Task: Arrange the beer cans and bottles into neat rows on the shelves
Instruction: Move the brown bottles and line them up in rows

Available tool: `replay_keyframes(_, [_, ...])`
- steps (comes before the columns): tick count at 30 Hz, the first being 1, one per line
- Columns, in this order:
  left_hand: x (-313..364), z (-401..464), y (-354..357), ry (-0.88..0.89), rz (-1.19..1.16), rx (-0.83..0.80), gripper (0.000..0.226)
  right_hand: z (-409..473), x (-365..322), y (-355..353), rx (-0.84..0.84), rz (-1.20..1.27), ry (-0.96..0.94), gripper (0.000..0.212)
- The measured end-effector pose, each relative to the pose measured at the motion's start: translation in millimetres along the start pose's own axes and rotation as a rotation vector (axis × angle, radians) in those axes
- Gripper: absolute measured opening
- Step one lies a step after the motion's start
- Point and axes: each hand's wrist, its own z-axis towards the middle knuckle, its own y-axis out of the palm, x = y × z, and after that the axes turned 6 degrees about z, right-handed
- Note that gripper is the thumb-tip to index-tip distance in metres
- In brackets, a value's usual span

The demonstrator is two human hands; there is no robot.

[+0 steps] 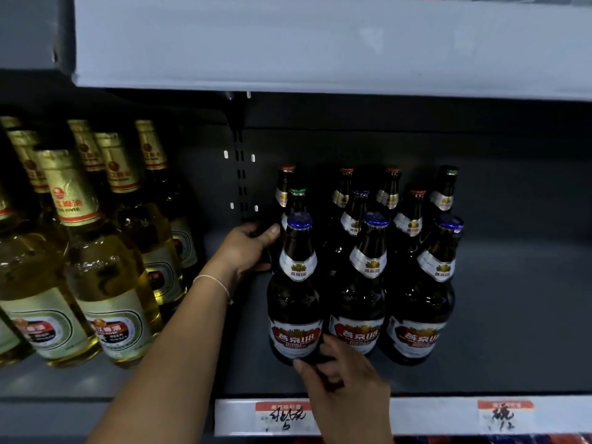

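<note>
Several dark brown beer bottles with red-and-white labels stand in three columns on the grey shelf (512, 315). The front-left bottle (296, 293) has a blue cap. My right hand (339, 376) holds its base from the front, thumb and fingers curled around it. My left hand (248, 248) reaches in past it and grips the green-capped bottle (296, 203) standing behind, thumb on its shoulder. The front-middle bottle (363, 283) and front-right bottle (426, 290) stand beside them, labels facing out.
Clear bottles of yellow beer with gold foil necks (96, 251) fill the shelf section on the left. A shelf board (320, 43) hangs overhead. Price tags (283, 415) sit on the front rail. Bare shelf extends to the right of the dark bottles.
</note>
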Motion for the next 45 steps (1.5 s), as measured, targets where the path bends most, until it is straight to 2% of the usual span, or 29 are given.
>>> replay_keyframes(8, [7.9, -5.1, 10.2, 0.036, 0.081, -0.012, 0.02, -2.5, 3.7, 0.8, 0.015, 0.018, -0.03, 0.05])
replay_keyframes(13, [8.7, -5.1, 11.5, 0.024, 0.122, -0.015, 0.025, -2.3, 3.6, 0.4, 0.021, -0.002, -0.028, 0.051])
replay_keyframes(16, [8.7, -8.0, 12.1, 0.004, 0.115, -0.005, 0.02, -2.1, -3.5, -3.4, 0.038, 0.035, -0.014, 0.049])
replay_keyframes(18, [7.0, -8.4, 5.4, -0.01, 0.095, 0.035, 0.031, -4.6, -11.8, -10.0, 0.093, 0.106, -0.024, 0.04])
replay_keyframes(20, [3.2, -8.9, -7.5, 0.021, 0.14, 0.151, 0.049, -8.2, -24.1, -21.0, 0.172, 0.199, -0.026, 0.036])
replay_keyframes(21, [2.5, -13.9, -13.3, 0.065, 0.211, 0.242, 0.051, -9.8, -30.6, -28.3, 0.211, 0.241, -0.04, 0.029])
replay_keyframes(23, [8.4, -39.9, -19.5, 0.202, 0.319, 0.476, 0.04, -7.6, -45.9, -46.8, 0.27, 0.286, -0.093, 0.015])
replay_keyframes(25, [25.5, -82.7, -15.2, 0.415, 0.329, 0.662, 0.034, 1.0, -57.3, -67.8, 0.32, 0.293, -0.145, 0.015])
replay_keyframes(27, [47.9, -125.5, -1.6, 0.653, 0.288, 0.75, 0.035, 11.9, -64.8, -90.7, 0.38, 0.314, -0.191, 0.017])
replay_keyframes(29, [70.7, -158.0, 19.0, 0.845, 0.247, 0.758, 0.038, 25.4, -69.8, -114.1, 0.419, 0.324, -0.255, 0.015])
replay_keyframes(31, [85.1, -179.6, 46.8, 0.982, 0.274, 0.715, 0.039, 42.2, -68.5, -136.5, 0.429, 0.338, -0.317, 0.014])
replay_keyframes(33, [91.4, -193.7, 78.1, 1.048, 0.295, 0.568, 0.039, 64.0, -57.1, -156.6, 0.418, 0.317, -0.359, 0.015])
replay_keyframes(35, [83.2, -197.7, 111.5, 0.965, 0.342, 0.328, 0.037, 93.9, -33.4, -172.3, 0.383, 0.287, -0.273, 0.014])
replay_keyframes(37, [67.8, -197.7, 147.1, 0.828, 0.462, 0.139, 0.036, 131.7, 4.1, -180.7, 0.281, 0.223, -0.05, 0.023])
replay_keyframes(39, [49.2, -196.1, 181.5, 0.791, 0.54, 0.059, 0.031, 170.0, 48.7, -184.6, 0.109, 0.052, 0.156, 0.04])
replay_keyframes(41, [37.5, -194.1, 212.3, 0.731, 0.504, -0.017, 0.022, 203.6, 90.7, -182.2, -0.118, -0.065, 0.29, 0.056])
replay_keyframes(43, [28.1, -187.2, 238.5, 0.666, 0.517, -0.052, 0.022, 224.8, 118.3, -175.3, -0.274, -0.135, 0.353, 0.075])
replay_keyframes(45, [18.6, -177.2, 258.1, 0.611, 0.607, -0.049, 0.024, 237.2, 136.9, -168.3, -0.318, -0.181, 0.346, 0.078])
